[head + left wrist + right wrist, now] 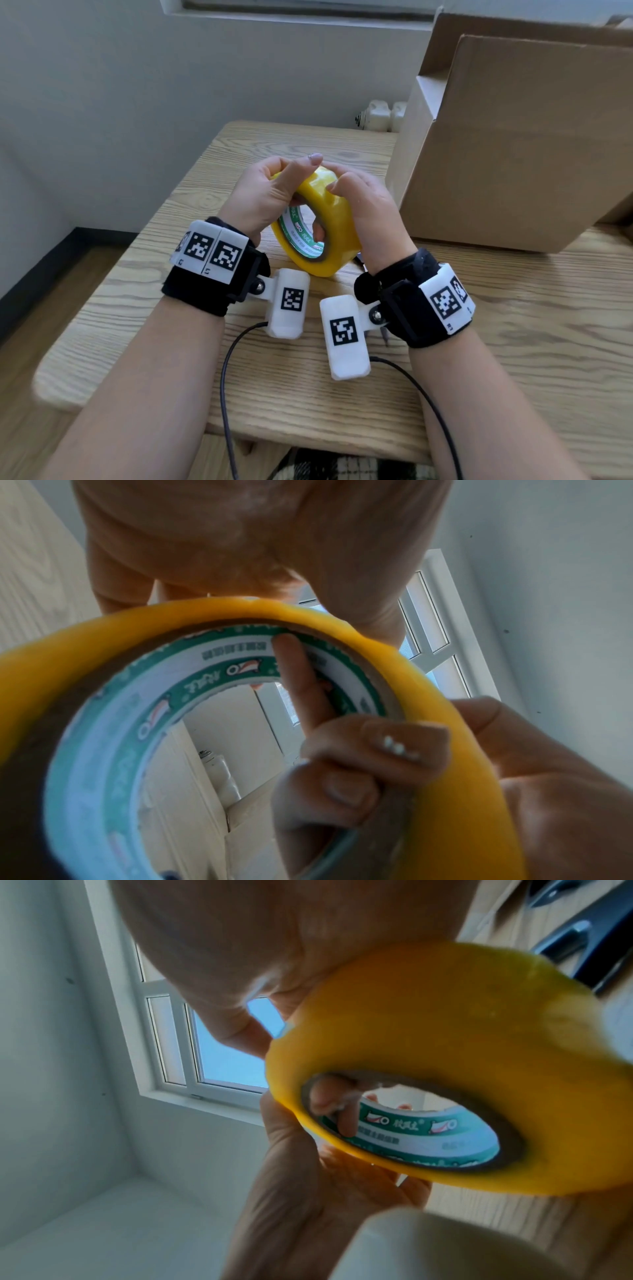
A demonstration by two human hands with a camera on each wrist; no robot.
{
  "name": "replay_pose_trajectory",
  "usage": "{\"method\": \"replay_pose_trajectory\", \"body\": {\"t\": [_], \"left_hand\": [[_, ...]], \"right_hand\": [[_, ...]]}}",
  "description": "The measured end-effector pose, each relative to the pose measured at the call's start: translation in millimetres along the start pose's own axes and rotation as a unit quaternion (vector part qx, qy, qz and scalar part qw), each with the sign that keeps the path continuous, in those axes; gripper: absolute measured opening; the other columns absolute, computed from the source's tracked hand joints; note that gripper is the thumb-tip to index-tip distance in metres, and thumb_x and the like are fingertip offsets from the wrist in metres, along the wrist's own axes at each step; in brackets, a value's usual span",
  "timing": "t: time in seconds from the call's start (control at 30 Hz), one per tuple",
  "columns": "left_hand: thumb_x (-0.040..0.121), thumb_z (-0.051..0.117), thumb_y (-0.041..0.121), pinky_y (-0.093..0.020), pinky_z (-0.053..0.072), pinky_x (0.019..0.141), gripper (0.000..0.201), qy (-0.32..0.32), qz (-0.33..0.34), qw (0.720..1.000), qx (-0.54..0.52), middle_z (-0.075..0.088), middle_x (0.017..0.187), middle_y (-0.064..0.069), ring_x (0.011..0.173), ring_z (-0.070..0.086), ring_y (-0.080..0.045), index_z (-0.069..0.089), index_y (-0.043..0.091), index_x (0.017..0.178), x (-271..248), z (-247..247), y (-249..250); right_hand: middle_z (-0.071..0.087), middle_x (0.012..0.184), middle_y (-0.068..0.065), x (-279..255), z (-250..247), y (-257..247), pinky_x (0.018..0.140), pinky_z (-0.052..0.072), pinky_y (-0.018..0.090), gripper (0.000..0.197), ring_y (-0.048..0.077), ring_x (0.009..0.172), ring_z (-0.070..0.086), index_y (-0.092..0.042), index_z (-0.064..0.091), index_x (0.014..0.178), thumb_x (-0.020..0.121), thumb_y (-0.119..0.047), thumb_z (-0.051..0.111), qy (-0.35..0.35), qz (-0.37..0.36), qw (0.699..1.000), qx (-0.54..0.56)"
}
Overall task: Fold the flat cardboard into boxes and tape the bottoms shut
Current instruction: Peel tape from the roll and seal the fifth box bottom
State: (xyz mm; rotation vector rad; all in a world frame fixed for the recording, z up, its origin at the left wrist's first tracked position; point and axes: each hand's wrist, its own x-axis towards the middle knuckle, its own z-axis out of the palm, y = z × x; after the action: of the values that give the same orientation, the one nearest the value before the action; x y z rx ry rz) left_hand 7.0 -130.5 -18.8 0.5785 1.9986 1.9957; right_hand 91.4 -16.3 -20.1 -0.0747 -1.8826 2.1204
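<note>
Here the tape [317, 222] is held over the table [513, 342] by both hands [270, 195], fingers curled round its rim, left of the box [513, 144]. If the free end is missed, time could be lost; a torn strip might stick to itself.

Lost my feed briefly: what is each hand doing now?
Left hand: grips the yellow roll of packing tape.
Right hand: grips the same roll, fingers curled over its rim.

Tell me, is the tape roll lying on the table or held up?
Held up: both hands, left hand and right hand, grip the tape roll.
</note>
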Motion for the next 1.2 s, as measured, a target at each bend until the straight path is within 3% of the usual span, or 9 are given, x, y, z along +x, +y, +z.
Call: {"method": "replay_pose_trajectory", "body": {"t": [0.17,0.27,0.37,0.47,0.6,0.73,0.93,1.07,1.2], "left_hand": [[0.066,0.073,0.055,-0.022,0.049,0.059,0.052,0.001,-0.004,1.000,-0.004,0.065,0.069,0.003,0.062,0.064,-0.010,0.064,0.012,0.093,-1.3,0.8,1.0],[0.058,0.073,0.065,-0.026,0.050,0.065,0.064,0.014,-0.005,1.000,0.006,0.065,0.071,0.001,0.067,0.064,-0.014,0.064,0.012,0.093,-1.0,-0.8,0.7],[0.048,0.072,0.075,-0.032,0.048,0.071,0.068,0.055,-0.003,0.998,0.036,0.066,0.073,0.000,0.069,0.061,-0.016,0.062,0.017,0.082,-1.1,-2.9,1.7],[0.041,0.072,0.077,-0.032,0.051,0.073,0.073,0.096,0.008,0.993,0.063,0.068,0.070,0.002,0.067,0.064,-0.014,0.061,0.017,0.081,-1.9,-3.0,3.0],[0.037,0.071,0.079,-0.035,0.053,0.078,0.078,0.103,0.009,0.990,0.093,0.069,0.071,0.000,0.069,0.065,-0.015,0.058,0.017,0.082,-4.4,-1.0,5.1],[0.036,0.070,0.080,-0.030,0.052,0.071,0.078,0.101,0.006,0.989,0.108,0.066,0.075,0.000,0.062,0.065,-0.009,0.055,0.018,0.081,-6.2,-0.2,6.6],[0.038,0.068,0.082,-0.029,0.049,0.069,0.077,0.112,-0.004,0.987,0.116,0.066,0.072,0.000,0.060,0.062,-0.009,0.055,0.019,0.080,-6.2,-0.5,6.8],[0.039,0.065,0.085,-0.032,0.047,0.071,0.078,0.107,-0.006,0.985,0.137,0.067,0.070,-0.001,0.059,0.061,-0.010,0.056,0.019,0.081,-6.7,-1.4,6.8],[0.040,0.064,0.087,-0.032,0.047,0.070,0.077,0.104,-0.012,0.983,0.151,0.067,0.070,-0.001,0.061,0.061,-0.011,0.056,0.021,0.080,-7.3,-1.8,6.9]], "right_hand": [[0.069,0.068,-0.008,-0.5,0.2,-1.9,0.063,0.049,0.028,0.033,0.008,0.062,0.062,-0.030,0.067,0.097,0.081,-0.018,0.042,-0.017,-0.026,0.999,-0.030],[0.068,0.075,-0.009,-2.1,2.1,-1.4,0.061,0.055,0.034,0.031,0.014,0.064,0.064,-0.027,0.065,0.108,0.088,-0.021,0.043,0.017,-0.035,0.996,-0.077],[0.070,0.090,-0.006,-0.7,2.4,4.4,0.076,0.058,0.049,0.039,0.017,0.079,0.069,-0.025,0.069,0.117,0.086,-0.040,0.051,0.072,-0.087,0.975,-0.190],[0.073,0.097,-0.006,-0.4,0.0,4.5,0.086,0.057,0.048,0.041,0.015,0.094,0.069,-0.021,0.072,0.116,0.086,-0.043,0.055,0.097,-0.106,0.968,-0.205],[0.076,0.096,-0.006,0.2,-1.1,2.5,0.089,0.056,0.048,0.043,0.017,0.097,0.070,-0.022,0.076,0.108,0.077,-0.048,0.060,0.105,-0.090,0.976,-0.170],[0.076,0.095,-0.002,0.9,-2.6,-1.2,0.090,0.055,0.051,0.041,0.021,0.096,0.071,-0.018,0.076,0.108,0.076,-0.035,0.058,0.099,-0.068,0.981,-0.149],[0.074,0.100,-0.002,-1.2,-1.2,-3.2,0.100,0.052,0.045,0.027,0.019,0.104,0.069,-0.024,0.071,0.105,0.083,-0.022,0.056,0.069,-0.057,0.991,-0.097],[0.073,0.102,-0.003,-0.9,-3.1,-3.0,0.098,0.052,0.039,0.024,0.018,0.104,0.067,-0.027,0.069,0.104,0.086,-0.019,0.056,0.056,-0.058,0.993,-0.087],[0.072,0.103,-0.001,-1.9,-5.8,-5.2,0.095,0.053,0.034,0.025,0.017,0.103,0.066,-0.022,0.069,0.108,0.088,-0.012,0.057,0.046,-0.056,0.995,-0.075]]}}
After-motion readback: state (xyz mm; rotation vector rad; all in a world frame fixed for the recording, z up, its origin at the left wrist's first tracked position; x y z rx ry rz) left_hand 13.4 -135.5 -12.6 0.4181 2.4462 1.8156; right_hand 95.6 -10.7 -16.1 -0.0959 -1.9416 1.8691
